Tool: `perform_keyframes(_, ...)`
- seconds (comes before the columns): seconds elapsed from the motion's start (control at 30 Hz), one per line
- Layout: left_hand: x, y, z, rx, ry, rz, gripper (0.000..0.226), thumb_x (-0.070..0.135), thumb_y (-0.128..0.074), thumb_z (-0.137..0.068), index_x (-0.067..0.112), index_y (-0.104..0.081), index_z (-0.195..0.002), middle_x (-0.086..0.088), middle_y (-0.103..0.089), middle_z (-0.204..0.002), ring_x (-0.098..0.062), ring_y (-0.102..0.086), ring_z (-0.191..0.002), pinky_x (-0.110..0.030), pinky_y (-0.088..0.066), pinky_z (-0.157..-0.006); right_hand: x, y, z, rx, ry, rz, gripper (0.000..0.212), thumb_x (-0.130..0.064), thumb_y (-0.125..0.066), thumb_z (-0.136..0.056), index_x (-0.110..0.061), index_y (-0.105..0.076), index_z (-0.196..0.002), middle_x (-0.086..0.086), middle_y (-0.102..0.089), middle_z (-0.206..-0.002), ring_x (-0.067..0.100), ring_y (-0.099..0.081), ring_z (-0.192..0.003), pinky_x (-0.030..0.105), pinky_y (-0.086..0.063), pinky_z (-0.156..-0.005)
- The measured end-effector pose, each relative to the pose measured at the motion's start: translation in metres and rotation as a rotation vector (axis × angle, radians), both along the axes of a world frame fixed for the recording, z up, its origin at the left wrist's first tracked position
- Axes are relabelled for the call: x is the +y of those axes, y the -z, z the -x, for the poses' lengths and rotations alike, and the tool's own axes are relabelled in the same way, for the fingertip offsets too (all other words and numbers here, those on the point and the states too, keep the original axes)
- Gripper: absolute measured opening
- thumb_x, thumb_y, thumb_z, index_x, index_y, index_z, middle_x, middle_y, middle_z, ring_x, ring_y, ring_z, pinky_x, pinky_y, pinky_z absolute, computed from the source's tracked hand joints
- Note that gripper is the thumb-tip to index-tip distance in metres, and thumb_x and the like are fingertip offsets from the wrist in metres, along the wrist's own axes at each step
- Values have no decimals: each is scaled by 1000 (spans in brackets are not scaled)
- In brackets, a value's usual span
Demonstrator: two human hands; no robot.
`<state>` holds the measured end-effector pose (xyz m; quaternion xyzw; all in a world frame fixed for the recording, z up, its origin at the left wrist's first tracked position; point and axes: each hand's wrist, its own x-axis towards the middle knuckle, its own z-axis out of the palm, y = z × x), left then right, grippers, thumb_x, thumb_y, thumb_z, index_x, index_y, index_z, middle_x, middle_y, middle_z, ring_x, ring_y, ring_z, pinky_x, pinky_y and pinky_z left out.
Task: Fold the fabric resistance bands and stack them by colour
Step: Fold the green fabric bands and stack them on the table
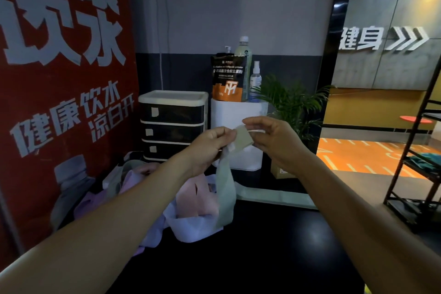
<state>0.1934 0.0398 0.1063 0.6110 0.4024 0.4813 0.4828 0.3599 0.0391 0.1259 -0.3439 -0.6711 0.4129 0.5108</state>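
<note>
- The desk (274,258) is dark and bare nearest the person; that front strip looks like the best room for laying down a finished fold.
- A loose heap (181,203) of pink, lilac and white bands lies on the desk to the left, under the left forearm. Judging by that, sorting is far from done.
- A pale strip (274,194) lies flat on the desk to the right, just beyond the heap; it may be another green band, but I cannot tell.
- The green band (226,188) is lifted in both hands above the heap, its top end at chest height and its tail hanging down to touch the pile.
- The left hand (210,143) has its fingers curled and pinching the band just below the top end.
- The right hand (272,136) pinches the upper corner between thumb and fingertips.
- To fold well, I would raise the tail off the heap first, so it drags nothing, then bring end to end with edges square before pressing flat.
- Behind stand drawers (171,124) and a white box (238,131) bearing a pouch (228,76) and bottles; keep clear of them.
- A plant (293,105) crowds the far right, and the desk edge drops off toward a rack (415,174).
</note>
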Motion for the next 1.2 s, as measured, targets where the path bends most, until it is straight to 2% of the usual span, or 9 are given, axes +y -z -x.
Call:
perform_keyframes(0.1, 7, 0, -10, 117, -44, -123, 21, 21, -49, -96, 16, -56, -77, 3, -52, -70, -7, -44, -65, -17, -36, -60, 2, 1, -11, 147, -13, 332, 23, -21, -53, -94, -1, -62, -99, 6, -64, -83, 15, -63, -74, 24, -57, -66)
perform_keyframes(0.27, 17, 1, -30, 288, -17, -200, 15, 21, -56, -93, 19, -55, -78, 6, -50, -68, -2, -44, -58, -14, -34, -55, 9, 10, -22, -15, 196, 219, 22, -14, -59, -91, -10, -59, -69, 1, -56, -64, 10, -53, -61, 19, -51, -56)
perform_keyframes(0.5, 42, 38, -44, 553, 183, 11, 15, 17, -72, -81, 15, -61, -91, 6, -62, -79, -5, -57, -72, -18, -43, -63, 42, 36, -83, -36, 538, 196, 28, -7, -58, -90, -16, -60, -64, 11, -57, -70, 25, -57, -67, 39, -53, -64)
perform_keyframes(0.63, 57, 55, -42, 729, 177, 37, 12, 11, -71, -81, 3, -62, -81, 9, -57, -73, 8, -50, -70, -11, -39, -56, 57, 71, -125, -2, 696, 316, 16, -10, -61, -88, -13, -61, -72, 13, -60, -79, 28, -59, -70, 39, -55, -64)
perform_keyframes(0.7, 67, 63, -38, 931, 144, 8, 14, 20, -72, -81, 9, -63, -80, 7, -57, -71, 0, -53, -64, -16, -38, -55, 64, 88, -144, -5, 762, 356, 8, -13, -64, -87, -11, -62, -79, 14, -60, -80, 32, -60, -74, 44, -57, -73)
perform_keyframes(0.8, 86, 74, -27, 1157, 97, 8, 32, 26, -66, -86, 17, -46, -62, 2, -40, -59, -9, -36, -51, -25, -26, -50, 73, 113, -170, -67, 862, 373, 10, -15, -64, -85, -14, -63, -75, 11, -60, -74, 37, -64, -81, 50, -55, -82)
perform_keyframes(0.9, 100, 84, -20, 1071, 34, 60, 25, 22, -63, -89, 11, -50, -70, 0, -39, -59, -10, -34, -52, -23, -28, -50, 79, 133, -187, -160, 919, 380, 8, -14, -62, -85, -9, -69, -85, 13, -62, -79, 38, -64, -90, 45, -53, -83)
perform_keyframes(1.07, 122, 116, -35, 558, -226, 207, 13, 5, -65, -86, 5, -57, -75, -7, -52, -64, -14, -47, -56, -16, -43, -44, 96, 159, -194, -306, 933, 364, 19, -15, -59, -88, -2, -70, -98, 18, -67, -93, 35, -60, -92, 27, -35, -69)
perform_keyframes(1.2, 143, 139, -38, 644, -388, 116, 17, 13, -76, -76, 9, -61, -70, -8, -59, -69, -20, -54, -71, -32, -48, -68, 106, 176, -194, -388, 933, 359, 17, -17, -61, -87, -5, -71, -95, 18, -68, -97, 34, -61, -93, 26, -34, -68)
